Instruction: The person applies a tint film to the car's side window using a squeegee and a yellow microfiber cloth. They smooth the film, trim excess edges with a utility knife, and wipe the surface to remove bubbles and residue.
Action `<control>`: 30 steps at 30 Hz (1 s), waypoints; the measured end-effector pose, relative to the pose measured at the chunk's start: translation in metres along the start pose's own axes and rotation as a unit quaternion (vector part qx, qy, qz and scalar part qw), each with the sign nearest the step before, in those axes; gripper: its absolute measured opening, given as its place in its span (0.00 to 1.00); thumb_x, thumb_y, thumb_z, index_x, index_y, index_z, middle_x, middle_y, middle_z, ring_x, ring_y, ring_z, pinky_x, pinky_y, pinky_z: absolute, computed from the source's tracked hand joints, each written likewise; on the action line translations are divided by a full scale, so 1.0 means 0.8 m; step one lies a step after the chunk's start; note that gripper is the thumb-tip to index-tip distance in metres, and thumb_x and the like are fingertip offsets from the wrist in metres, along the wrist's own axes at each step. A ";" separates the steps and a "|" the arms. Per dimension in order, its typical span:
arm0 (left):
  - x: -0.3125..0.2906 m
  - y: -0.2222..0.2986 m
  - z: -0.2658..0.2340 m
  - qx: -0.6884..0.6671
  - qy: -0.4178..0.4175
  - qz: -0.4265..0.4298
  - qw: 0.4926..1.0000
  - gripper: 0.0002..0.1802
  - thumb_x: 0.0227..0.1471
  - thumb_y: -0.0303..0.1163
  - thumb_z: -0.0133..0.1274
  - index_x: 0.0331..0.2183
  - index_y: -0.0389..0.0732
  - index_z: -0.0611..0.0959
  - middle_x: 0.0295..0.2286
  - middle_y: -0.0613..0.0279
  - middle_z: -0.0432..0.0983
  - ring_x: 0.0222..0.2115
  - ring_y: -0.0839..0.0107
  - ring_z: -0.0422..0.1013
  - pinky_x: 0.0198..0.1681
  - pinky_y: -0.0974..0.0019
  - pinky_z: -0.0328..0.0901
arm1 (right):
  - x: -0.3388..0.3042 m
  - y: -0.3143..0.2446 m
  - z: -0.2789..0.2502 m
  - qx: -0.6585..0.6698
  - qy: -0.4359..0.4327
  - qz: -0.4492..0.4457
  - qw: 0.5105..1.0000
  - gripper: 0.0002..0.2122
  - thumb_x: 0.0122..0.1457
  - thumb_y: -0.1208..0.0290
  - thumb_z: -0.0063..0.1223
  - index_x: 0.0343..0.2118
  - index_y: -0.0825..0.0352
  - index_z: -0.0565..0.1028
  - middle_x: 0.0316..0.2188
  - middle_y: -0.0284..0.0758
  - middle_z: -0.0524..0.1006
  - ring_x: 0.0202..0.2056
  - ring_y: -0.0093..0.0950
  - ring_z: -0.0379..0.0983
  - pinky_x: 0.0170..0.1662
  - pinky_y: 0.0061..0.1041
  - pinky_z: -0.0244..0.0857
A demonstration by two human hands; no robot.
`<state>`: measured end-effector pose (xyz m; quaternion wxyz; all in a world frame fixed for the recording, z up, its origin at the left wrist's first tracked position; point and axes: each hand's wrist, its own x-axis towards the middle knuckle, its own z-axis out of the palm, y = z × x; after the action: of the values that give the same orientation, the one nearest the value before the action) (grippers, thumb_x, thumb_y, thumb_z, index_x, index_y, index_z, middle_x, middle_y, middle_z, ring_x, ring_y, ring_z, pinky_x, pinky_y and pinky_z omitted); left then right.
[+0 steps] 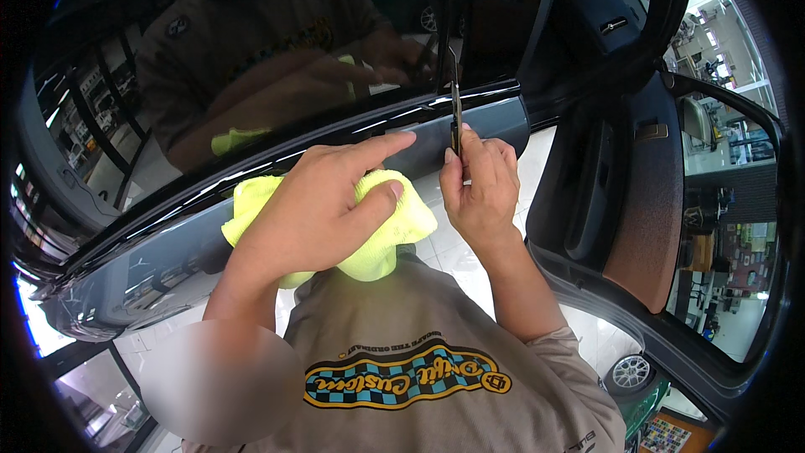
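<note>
My left hand (314,205) is closed loosely over a bright yellow-green cloth (381,256). Its index finger points out along the grey car door (428,144), close to the window's lower edge. In my right hand (486,189), thumb and fingers pinch a slim cutter knife (456,122) with a dark and metallic body. The knife points upward, and its thin end lies over the dark glass side window (277,42) near the upright seam. I cannot tell whether the tip touches the surface. Reflections of my arms and the cloth show in the glass.
To the right, another car door stands open, with a brown and black inner panel (641,226). Below it a green car with a silver wheel (629,372) is parked. White floor tiles (541,164) show between the doors. Shelves with goods (750,260) appear through the open door's window.
</note>
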<state>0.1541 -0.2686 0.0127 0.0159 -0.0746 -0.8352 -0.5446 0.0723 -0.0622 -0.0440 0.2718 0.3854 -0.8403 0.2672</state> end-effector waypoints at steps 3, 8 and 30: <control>0.000 -0.002 0.001 -0.002 0.003 0.006 1.000 0.26 0.48 0.26 0.52 0.52 0.35 0.76 0.29 0.50 0.78 0.27 0.63 0.76 0.34 0.65 0.67 | -0.003 0.000 0.000 0.007 -0.007 0.001 1.000 0.17 0.49 0.80 0.58 0.44 0.77 0.73 0.24 0.39 0.72 0.25 0.35 0.69 0.41 0.35 0.63; 0.000 -0.003 -0.001 0.000 0.005 0.016 1.000 0.26 0.48 0.26 0.51 0.52 0.36 0.76 0.28 0.51 0.78 0.26 0.65 0.75 0.33 0.66 0.66 | -0.008 -0.001 -0.002 0.002 -0.017 0.002 1.000 0.17 0.49 0.80 0.58 0.44 0.77 0.73 0.24 0.40 0.73 0.26 0.35 0.70 0.43 0.36 0.64; -0.001 -0.002 -0.002 -0.008 0.001 0.002 1.000 0.26 0.48 0.25 0.51 0.52 0.37 0.76 0.27 0.55 0.79 0.24 0.70 0.75 0.31 0.69 0.66 | -0.020 -0.005 -0.010 0.022 -0.047 0.026 0.998 0.17 0.48 0.82 0.56 0.44 0.75 0.73 0.23 0.36 0.72 0.24 0.31 0.70 0.51 0.37 0.66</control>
<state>0.1547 -0.2708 0.0122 0.0175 -0.0757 -0.8309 -0.5509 0.0866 -0.0511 -0.0481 0.2169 0.3817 -0.8555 0.2745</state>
